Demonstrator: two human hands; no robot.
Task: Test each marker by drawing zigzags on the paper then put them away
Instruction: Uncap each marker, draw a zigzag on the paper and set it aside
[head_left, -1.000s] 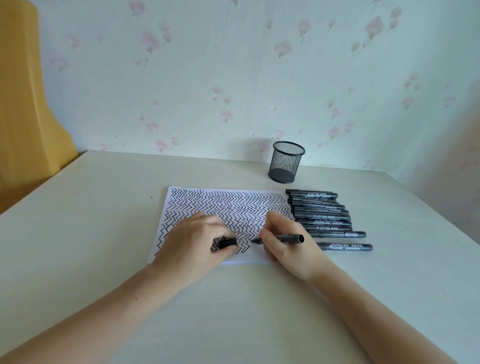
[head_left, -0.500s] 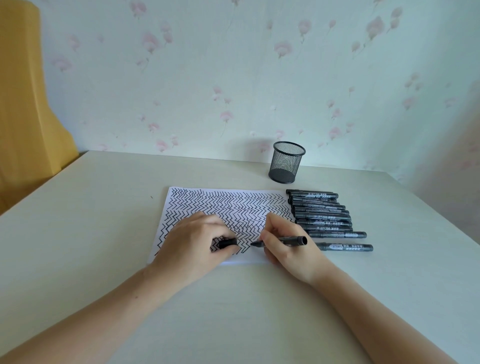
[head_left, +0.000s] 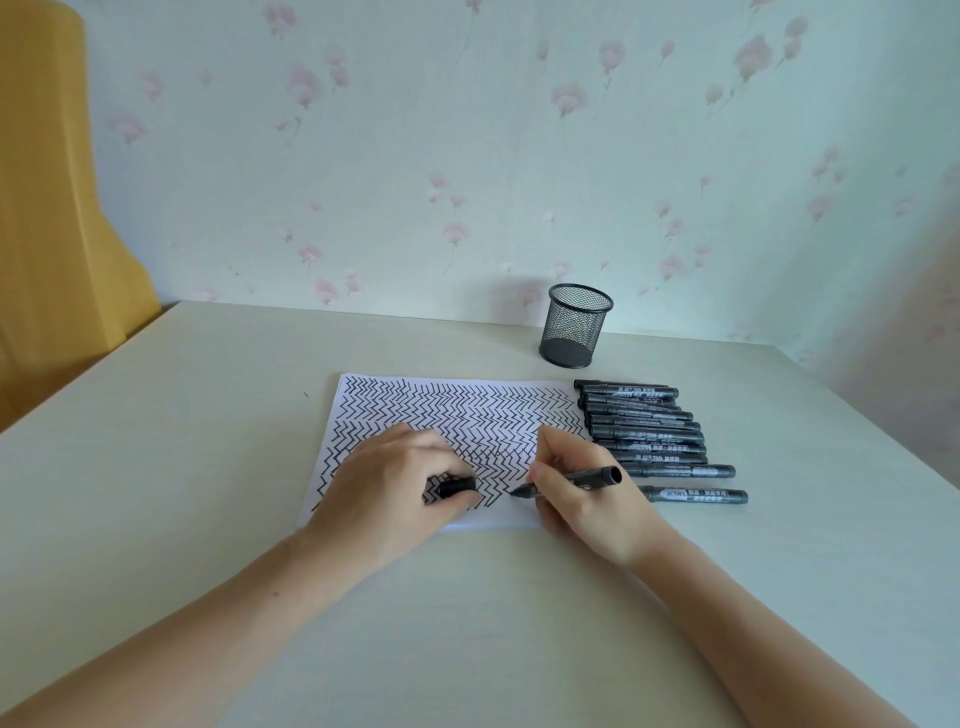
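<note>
Pale counter (head_left: 182, 467) against floral wallpaper. Your right hand (head_left: 587, 499) pinches the marker (head_left: 569, 480), tip on the paper (head_left: 467, 410)'s near edge, barrel pointing right. Your left hand (head_left: 395, 478) grips its cap (head_left: 457, 487), just left of the tip.

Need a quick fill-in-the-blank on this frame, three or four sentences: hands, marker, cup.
1. The right hand holds an uncapped marker with its tip on the ____.
2. The left hand grips the marker's ____.
3. The mesh pen cup behind the paper holds ____ markers.
4. The row of capped markers lies to the ____ of the paper.

Missing words: paper; cap; no; right
</note>
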